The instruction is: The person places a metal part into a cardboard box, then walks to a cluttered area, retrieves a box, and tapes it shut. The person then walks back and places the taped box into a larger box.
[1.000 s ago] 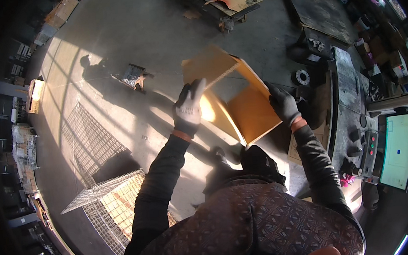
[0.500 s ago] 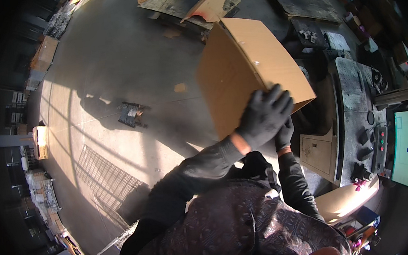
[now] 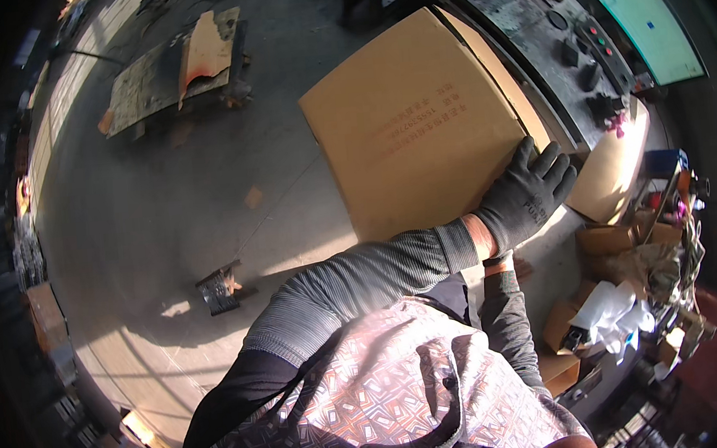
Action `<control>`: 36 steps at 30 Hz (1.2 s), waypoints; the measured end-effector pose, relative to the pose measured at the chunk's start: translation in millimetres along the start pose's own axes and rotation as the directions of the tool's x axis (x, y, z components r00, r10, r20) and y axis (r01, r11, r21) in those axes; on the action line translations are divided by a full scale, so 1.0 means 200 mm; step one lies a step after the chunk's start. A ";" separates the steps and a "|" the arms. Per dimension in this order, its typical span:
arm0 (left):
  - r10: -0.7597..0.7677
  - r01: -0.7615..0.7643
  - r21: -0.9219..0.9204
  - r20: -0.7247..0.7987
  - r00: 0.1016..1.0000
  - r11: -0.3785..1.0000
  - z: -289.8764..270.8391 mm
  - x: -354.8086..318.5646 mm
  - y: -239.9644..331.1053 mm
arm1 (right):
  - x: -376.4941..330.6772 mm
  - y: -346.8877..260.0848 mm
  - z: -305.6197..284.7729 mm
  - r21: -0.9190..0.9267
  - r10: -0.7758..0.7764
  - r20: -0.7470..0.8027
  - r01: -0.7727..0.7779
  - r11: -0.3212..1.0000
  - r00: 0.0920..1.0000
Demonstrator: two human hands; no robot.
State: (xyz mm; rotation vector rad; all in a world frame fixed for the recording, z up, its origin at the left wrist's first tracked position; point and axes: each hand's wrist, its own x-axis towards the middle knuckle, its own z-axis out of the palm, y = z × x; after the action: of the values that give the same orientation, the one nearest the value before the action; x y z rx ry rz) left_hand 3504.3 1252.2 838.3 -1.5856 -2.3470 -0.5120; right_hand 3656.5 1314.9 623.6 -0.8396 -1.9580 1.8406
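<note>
A large brown cardboard box with faint red print is tilted in front of me, between my body and the workbench. My left hand, in a black glove, reaches across to the box's near right corner. Its palm bears on the corner and its fingers extend over the edge by the narrow side. Under the left wrist, my right hand shows only as a sliver of dark glove; its fingers are hidden. The right forearm comes up close to my patterned apron.
Right of the box stands a grimy workbench with a button panel and a lit monitor. Cartons and white plastic wrapping clutter the lower right. A board with torn cardboard lies far left.
My view has swung to the right. The box has turned, bringing its broad printed side into view, and my left hand's fingers have spread somewhat at its corner. The right hand is more hidden.
</note>
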 end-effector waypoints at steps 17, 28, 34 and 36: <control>0.425 -0.421 -0.058 0.156 0.892 0.905 0.60 0.45 1.38 | -0.41 0.26 -1.33 0.370 0.213 -0.393 -0.059 0.927 0.894; 0.578 -0.523 -0.669 -0.167 0.799 0.528 0.80 0.92 2.17 | -0.52 0.63 -2.33 -0.531 -0.171 -0.360 -0.050 0.846 0.917; 0.223 -0.316 -0.477 -0.243 0.944 0.820 1.06 1.86 1.57 | -0.59 0.86 -2.79 -0.329 -0.099 -0.634 -0.152 0.932 0.767; 0.251 -0.024 -0.767 0.180 0.951 0.641 1.25 2.10 1.57 | -0.58 0.85 -2.93 0.142 0.181 -0.714 -0.114 0.983 0.677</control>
State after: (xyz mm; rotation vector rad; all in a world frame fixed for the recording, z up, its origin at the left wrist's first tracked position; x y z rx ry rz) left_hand 3636.7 1817.7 826.0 -2.2899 -2.2778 -1.4920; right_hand 4132.6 1705.4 542.2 -1.4601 -1.3086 1.3194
